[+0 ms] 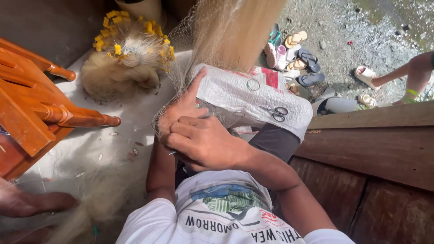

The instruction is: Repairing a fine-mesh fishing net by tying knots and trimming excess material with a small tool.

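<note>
the left hand (181, 113) pinches the fine fishing net (226, 36) with its thumb raised, while the right hand (205, 142), fingers curled shut, grips the mesh beside it above a woven sack (253, 97) holding scissors (275, 113).

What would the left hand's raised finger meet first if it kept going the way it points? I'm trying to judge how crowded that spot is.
The left hand points up and away; its fingertip already lies against the white woven sack, with pale fishing net hanging just beyond. Depth is unclear, but the sack looks first.
</note>
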